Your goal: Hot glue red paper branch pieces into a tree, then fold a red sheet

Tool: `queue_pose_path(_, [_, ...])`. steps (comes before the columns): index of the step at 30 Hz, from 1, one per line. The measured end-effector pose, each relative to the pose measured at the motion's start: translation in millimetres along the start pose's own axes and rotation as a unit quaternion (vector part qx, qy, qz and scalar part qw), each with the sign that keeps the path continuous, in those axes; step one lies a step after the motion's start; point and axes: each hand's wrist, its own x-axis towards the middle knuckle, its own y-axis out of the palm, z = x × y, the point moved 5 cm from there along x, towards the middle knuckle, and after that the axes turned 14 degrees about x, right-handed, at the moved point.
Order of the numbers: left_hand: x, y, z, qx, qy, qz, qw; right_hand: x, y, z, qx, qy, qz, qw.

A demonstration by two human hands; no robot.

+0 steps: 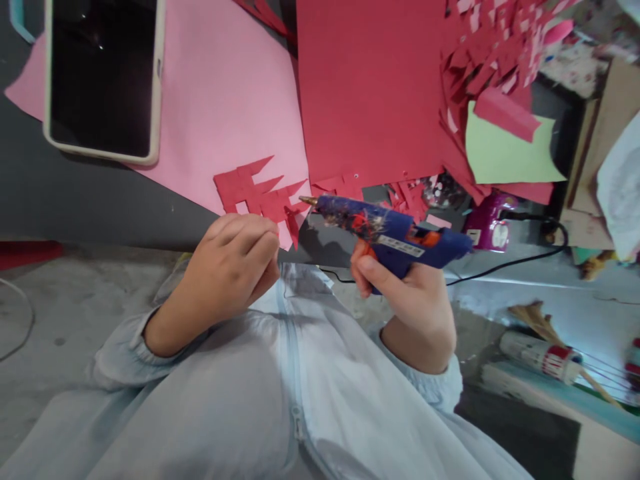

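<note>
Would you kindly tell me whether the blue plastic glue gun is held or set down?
Held: the right hand grips the glue gun by its handle.

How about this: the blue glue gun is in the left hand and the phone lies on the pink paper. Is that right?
Not quite: the head view shows the blue glue gun in the right hand, not the left hand. The phone does lie on the pink paper.
</note>
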Motion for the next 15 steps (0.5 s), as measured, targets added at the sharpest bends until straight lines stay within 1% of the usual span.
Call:
queue_pose_path(5, [-1.1,-12.1,2.6,-0.077,-0.034,-0.044,0.995,1.4,1.8,-6.7,0.097,-0.009,-0.071,0.993])
queue_pose_path(7, [-1.8,-15.6,1.2,-0.087,-0.046,-0.068,0.993,1.3,5.9,-8.9,0.122,-0.015,-0.098,0.988])
queue_pose_path(9, [-2.2,-18.4,-1.8,-0.086,-0.046,-0.103,0.99,1.5,12.4,-10.6,0.135,-0.007,-0.104,0.985])
queue_pose_path(12, [-1.1,-20.7,-10.4,-0.076,0.001,-0.149,0.986,2.1,23.4,-10.9,0.147,0.013,-0.079,0.986])
queue_pose_path(13, [-0.2,-20.6,-13.3,-0.071,0.02,-0.156,0.985,2.3,26.2,-10.3,0.152,0.016,-0.07,0.986])
queue_pose_path(15, [1.7,-20.0,-17.8,-0.061,0.052,-0.163,0.983,2.4,28.8,-8.9,0.164,0.02,-0.074,0.983])
